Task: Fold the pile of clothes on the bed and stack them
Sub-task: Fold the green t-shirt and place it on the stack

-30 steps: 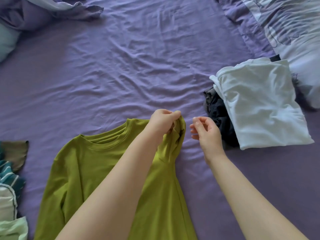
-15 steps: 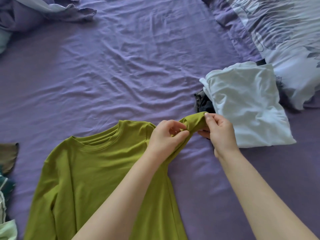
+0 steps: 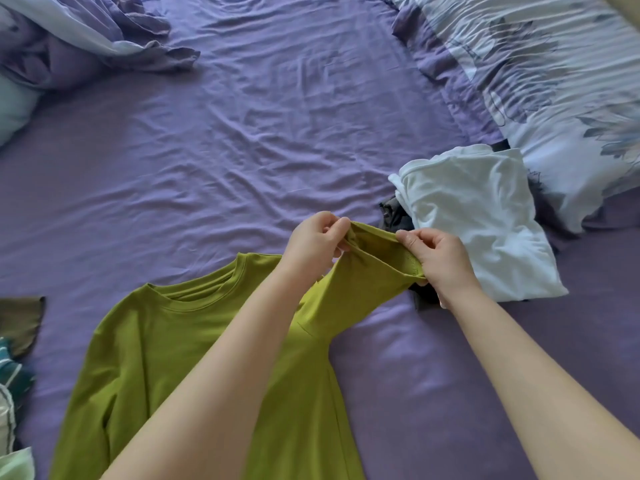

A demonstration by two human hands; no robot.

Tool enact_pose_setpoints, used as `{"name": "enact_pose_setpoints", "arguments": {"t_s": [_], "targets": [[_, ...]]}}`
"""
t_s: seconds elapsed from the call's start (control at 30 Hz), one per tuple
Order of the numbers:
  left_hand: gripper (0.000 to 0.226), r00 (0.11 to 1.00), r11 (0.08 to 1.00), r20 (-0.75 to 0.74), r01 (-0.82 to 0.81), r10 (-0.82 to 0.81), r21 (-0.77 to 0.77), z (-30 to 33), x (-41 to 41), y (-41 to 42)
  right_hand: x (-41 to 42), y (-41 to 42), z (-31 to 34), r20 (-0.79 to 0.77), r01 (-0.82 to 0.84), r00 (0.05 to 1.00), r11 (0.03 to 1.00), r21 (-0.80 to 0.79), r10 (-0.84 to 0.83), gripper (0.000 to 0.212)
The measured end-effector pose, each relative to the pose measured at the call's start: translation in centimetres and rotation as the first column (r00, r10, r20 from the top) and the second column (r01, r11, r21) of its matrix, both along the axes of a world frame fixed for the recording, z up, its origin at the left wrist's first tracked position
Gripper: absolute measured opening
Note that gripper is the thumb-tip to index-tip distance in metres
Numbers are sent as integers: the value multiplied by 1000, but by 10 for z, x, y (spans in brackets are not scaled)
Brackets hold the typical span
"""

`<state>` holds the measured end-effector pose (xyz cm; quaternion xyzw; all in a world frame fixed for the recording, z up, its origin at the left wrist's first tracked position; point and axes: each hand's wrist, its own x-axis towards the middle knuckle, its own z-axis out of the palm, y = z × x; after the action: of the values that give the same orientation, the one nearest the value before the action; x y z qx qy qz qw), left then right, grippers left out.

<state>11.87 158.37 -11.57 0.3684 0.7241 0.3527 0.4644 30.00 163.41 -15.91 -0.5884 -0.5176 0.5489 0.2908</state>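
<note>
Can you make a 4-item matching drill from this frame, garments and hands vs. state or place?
Things:
1. green shirt
2. white shirt
3. left hand
4. right hand

States or places:
A. folded, lying on dark clothes near the pillow
B. pinches the sleeve's cuff end
C. spread on the purple sheet, one sleeve lifted
D. grips the sleeve nearer the collar

Pairs: 1-C, 2-A, 3-D, 4-B

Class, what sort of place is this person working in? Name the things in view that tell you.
Most likely a bedroom, on a bed: a wrinkled purple sheet covers the surface, a floral pillow lies at the top right, and a rumpled duvet sits top left.
</note>
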Motion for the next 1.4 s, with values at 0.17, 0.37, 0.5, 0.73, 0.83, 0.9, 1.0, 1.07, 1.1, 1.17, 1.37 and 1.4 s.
{"name": "enact_pose_setpoints", "arguments": {"t_s": [0.17, 0.37, 0.5, 0.73, 0.83, 0.9, 1.0, 1.07, 1.1, 1.17, 1.37, 1.4], "targets": [[27, 998, 1000, -55, -2, 1, -9, 7, 10, 6, 3, -3, -1, -34, -41, 999, 999, -18, 40, 25], [30, 922, 988, 374, -51, 103, -147, -12, 55, -19, 7, -16, -3, -94, -43, 995, 988, -148, 29, 71], [39, 831, 967, 536, -10, 150, -256, -39, 76, -42, 11, -23, -11, 159, -199, 962, 969, -147, 222, 29], [36, 799, 952, 595, 110, 86, -285, -74, 93, -69, 7, -44, -19, 651, -468, 688, 882, 60, 321, 27], [35, 957, 976, 278, -24, 85, -218, -85, 61, -65, 0, -55, -31, 647, -622, 652, 767, 159, 395, 25], [26, 996, 985, -32, -90, 87, -146, -91, 29, -58, -3, -60, -45, 692, -704, 579, 692, 158, 431, 26], [22, 903, 982, -405, 77, -142, -174, -102, -12, -42, -8, -64, -67, 789, -751, 459, 653, 99, 408, 30], [26, 803, 950, -509, 233, -308, -208, -110, -24, -34, -10, -67, -77, 781, -718, 492, 686, 115, 385, 38], [29, 747, 930, -554, 292, -367, -222, -113, -28, -32, -12, -68, -80, 751, -679, 547, 721, 141, 368, 40], [32, 628, 896, -643, 366, -438, -253, -119, -35, -28, -13, -67, -86, 690, -583, 658, 784, 212, 303, 40], [14, 619, 915, -675, 307, -402, -262, -124, -50, -14, -11, -69, -99, 658, -378, 744, 884, 274, 114, 14], [13, 695, 948, -645, 250, -319, -199, -123, -52, -9, -11, -69, -100, 641, -346, 762, 896, 278, 96, 13]]}}
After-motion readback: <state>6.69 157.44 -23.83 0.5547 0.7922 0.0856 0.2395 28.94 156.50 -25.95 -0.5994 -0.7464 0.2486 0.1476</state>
